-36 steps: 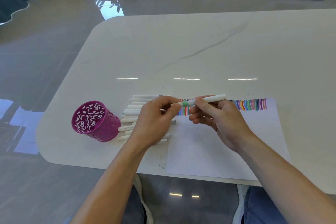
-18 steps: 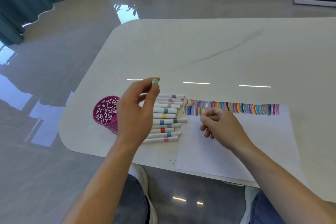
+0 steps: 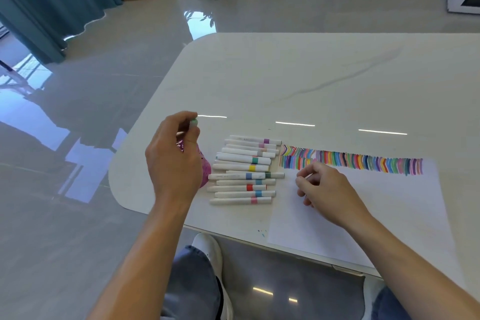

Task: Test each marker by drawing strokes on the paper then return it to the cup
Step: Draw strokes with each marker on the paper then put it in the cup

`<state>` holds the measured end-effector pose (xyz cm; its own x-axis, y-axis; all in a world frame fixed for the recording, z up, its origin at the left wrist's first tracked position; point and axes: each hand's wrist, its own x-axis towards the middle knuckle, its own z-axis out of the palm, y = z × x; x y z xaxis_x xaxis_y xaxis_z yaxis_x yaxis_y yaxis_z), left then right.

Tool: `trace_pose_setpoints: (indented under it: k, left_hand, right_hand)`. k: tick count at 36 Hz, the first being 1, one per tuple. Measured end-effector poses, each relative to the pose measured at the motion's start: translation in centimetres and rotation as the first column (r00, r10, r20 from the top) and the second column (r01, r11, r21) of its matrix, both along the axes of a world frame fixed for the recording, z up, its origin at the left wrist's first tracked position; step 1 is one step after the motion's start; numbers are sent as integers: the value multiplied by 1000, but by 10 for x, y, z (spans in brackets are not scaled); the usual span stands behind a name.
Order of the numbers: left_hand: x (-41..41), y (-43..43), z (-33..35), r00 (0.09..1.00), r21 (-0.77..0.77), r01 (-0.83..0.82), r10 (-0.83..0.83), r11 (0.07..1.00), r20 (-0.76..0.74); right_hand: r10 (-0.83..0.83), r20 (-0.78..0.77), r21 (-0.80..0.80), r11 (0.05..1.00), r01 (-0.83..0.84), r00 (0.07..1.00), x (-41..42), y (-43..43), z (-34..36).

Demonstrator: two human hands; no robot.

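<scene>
Head view: the left hand (image 3: 174, 161) is pinching a green-capped marker (image 3: 193, 122), cap end up and apparently near vertical, directly over the purple cup (image 3: 204, 169), mostly hidden behind it at centre-left. The right hand (image 3: 322, 187) is resting loosely curled, seemingly empty, on the paper (image 3: 389, 202), farther away.

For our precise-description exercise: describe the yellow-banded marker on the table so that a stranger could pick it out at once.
On the white table, a row of white markers lies between the purple cup and the paper. Near the middle of that row lies the marker you want. It alone has a yellow band.
</scene>
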<state>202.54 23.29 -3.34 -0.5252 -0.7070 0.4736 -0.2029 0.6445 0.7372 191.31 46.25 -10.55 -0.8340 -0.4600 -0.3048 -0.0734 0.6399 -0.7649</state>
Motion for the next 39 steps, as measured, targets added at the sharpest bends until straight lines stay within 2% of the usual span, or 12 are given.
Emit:
trace_pose_setpoints:
  k: [4, 10, 16, 26, 31, 36, 39]
  left_hand:
    - [0, -3, -5, 995, 90, -44, 36, 995, 95]
    - [-2, -7, -12, 985, 181, -92, 63, 979, 158]
    - [-9, -7, -17, 984, 188, -85, 53, 979, 169]
    - [-14, -3, -17, 982, 133, -49, 23, 990, 186]
    - [-12, 1, -15, 979, 29, -11, 5, 1000, 204]
    - [-10, 12, -15, 972, -47, 79, -66, 996, 223]
    - [-12, 22, -17, 969, -146, 159, -126, 976, 211]
  right_hand:
    - [2, 3, 2, 1000, -2, 1000, 0, -1, 0]
    - [7, -2, 10, 1000, -7, 1000, 1, -1, 0]
    - [15, -10, 23, 1000, -15, 1000, 1, -1, -1]
    - [16, -20, 28, 999, -15, 1000, 1, -2, -1]
    - [14, -30, 17, 1000, -14, 999, 1, -2, 0]
    - [9, -36, 12, 1000, -9, 999, -1, 2, 0]
    - [16, -43, 20, 1000, -15, 999, -2, 3, 1]
